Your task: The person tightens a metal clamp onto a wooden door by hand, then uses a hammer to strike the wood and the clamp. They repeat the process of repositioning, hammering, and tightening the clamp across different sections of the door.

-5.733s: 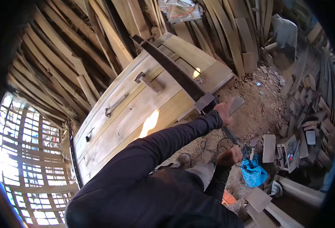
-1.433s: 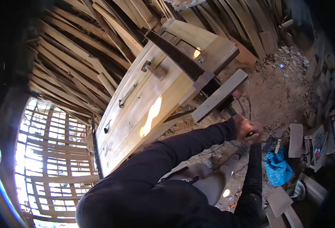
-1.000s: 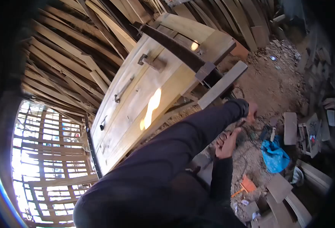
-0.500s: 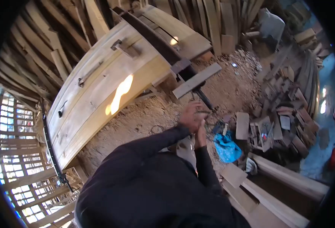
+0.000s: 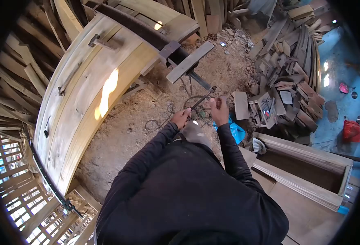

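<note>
My left hand [image 5: 181, 118] is closed around the lower end of a thin dark metal rod [image 5: 201, 101]. The rod slants up to the right, its far end meeting the screw end of a long iron bar clamp [image 5: 147, 29]. Just right of the rod is my right hand [image 5: 219, 112], raised, its fingers half curled and a little blurred, thumb apart from them; I see nothing in it. The clamp lies across a wide panel of pale wooden boards [image 5: 86, 77], and a wood block [image 5: 190, 62] sits crosswise by its screw.
A hammer [image 5: 102, 44] rests on the panel. Wood scraps [image 5: 288, 87] are heaped on the right, near a blue plastic bag [image 5: 236, 131]. A wooden box frame [image 5: 302, 151] lies at lower right. Loose cord [image 5: 153, 124] lies on the dusty ground. Planks [image 5: 10, 81] lean at left.
My hands, close together before, are now apart: the left is lower left on the rod, the right off to the right. The view has shifted, so the panel and clamp appear farther left.
</note>
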